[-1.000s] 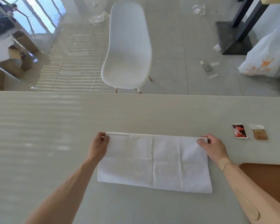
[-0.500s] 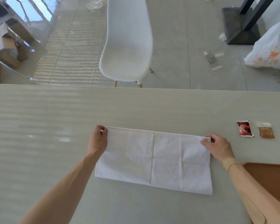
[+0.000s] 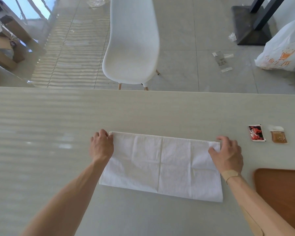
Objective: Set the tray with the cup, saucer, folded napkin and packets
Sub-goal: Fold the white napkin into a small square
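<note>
A white napkin (image 3: 162,165), folded to a long rectangle, lies flat on the pale table (image 3: 143,111) in front of me. My left hand (image 3: 101,145) pinches its far left corner. My right hand (image 3: 227,155) rests over the far right corner with the fingers spread and arched, thumb on the cloth. To the right lie a red packet (image 3: 256,135) and a brown packet (image 3: 278,137), side by side. A corner of the brown tray (image 3: 281,193) shows at the lower right, under my right forearm. No cup or saucer is in view.
Beyond the table's far edge stands a white chair (image 3: 132,45). On the tiled floor are a white plastic bag (image 3: 283,53), scraps of paper and a black table base (image 3: 250,24). Cardboard boxes (image 3: 8,45) sit at the far left.
My right hand has loosened from a pinch on the far right corner and its fingers have spread. The left hand keeps its corner. The napkin has stayed in place.
</note>
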